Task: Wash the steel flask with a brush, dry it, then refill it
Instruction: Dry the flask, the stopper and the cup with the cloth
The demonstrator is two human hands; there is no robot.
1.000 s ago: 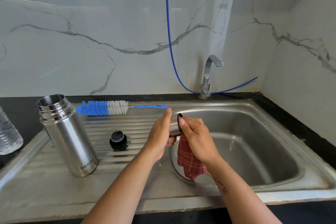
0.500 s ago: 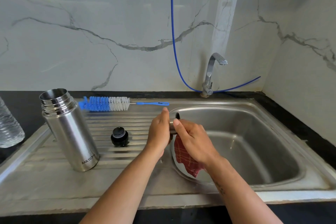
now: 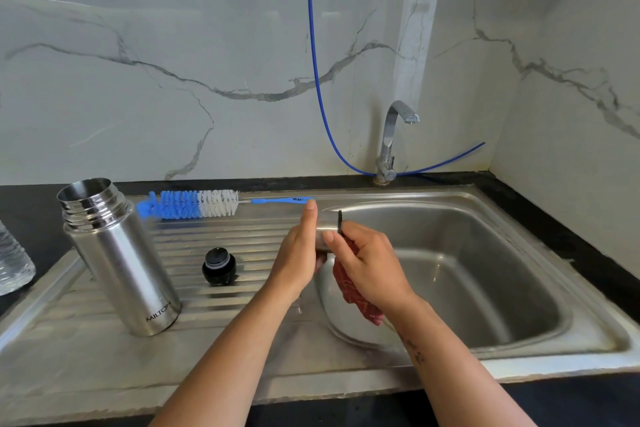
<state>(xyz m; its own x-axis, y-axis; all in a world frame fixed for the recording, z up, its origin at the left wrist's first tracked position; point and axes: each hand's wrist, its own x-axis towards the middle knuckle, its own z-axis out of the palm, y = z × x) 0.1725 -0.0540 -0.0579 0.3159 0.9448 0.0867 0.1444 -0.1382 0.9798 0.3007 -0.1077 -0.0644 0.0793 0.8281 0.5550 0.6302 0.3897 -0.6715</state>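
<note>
On the drainboard (image 3: 242,350), open steel flask (image 3: 119,260) marked "MILTON".

Ribbed stainless-steel drainboard (image 3: 114,360) bearing an upright lidless steel flask (image 3: 119,258), black round stopper (image 3: 219,266) and blue-and-white bottle brush (image 3: 194,204).

Both hands (image 3: 346,253) rub red cloth (image 3: 356,295) on steel cup (image 3: 325,236).

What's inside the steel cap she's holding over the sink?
The right hand pushes a red checked cloth into the steel cap, which the left hand grips. The cap's interior is hidden by fingers and cloth; the loose end hangs below.
</note>
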